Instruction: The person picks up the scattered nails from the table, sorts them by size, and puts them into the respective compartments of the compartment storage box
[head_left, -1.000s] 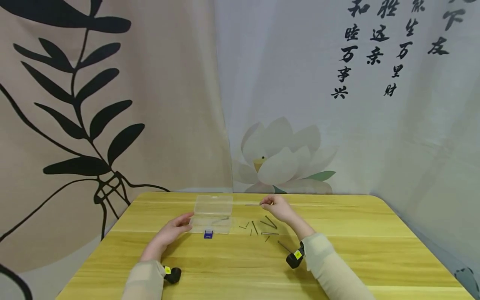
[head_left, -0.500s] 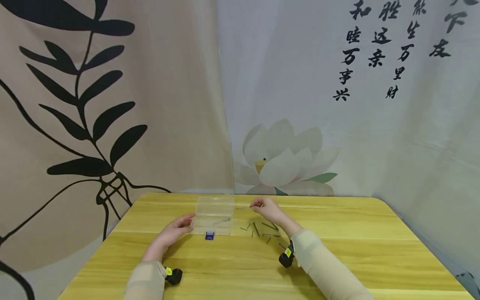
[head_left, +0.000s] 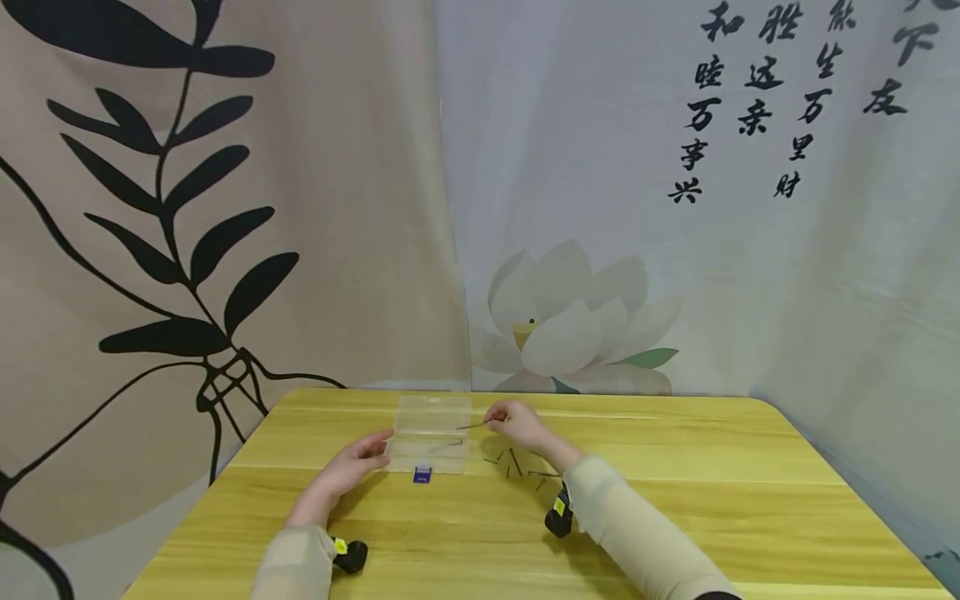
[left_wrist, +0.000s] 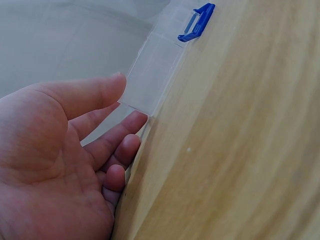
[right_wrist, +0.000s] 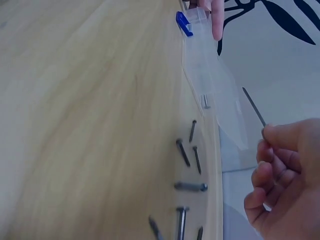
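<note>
We pinch a long thin grey metal nail (right_wrist: 254,107) in our right hand (head_left: 516,423) over the open clear plastic box (head_left: 431,435) with a blue latch. Our left hand (head_left: 352,464), fingers relaxed, steadies the box's end. One nail seems boxed; several loose nails (right_wrist: 189,170) wait on the yellow wooden table (head_left: 675,500).

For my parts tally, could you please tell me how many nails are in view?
9: one nail pinched in the right hand, one inside the clear plastic box, seven loose nails on the table beside it. More may be hidden beyond the frame edge.
</note>
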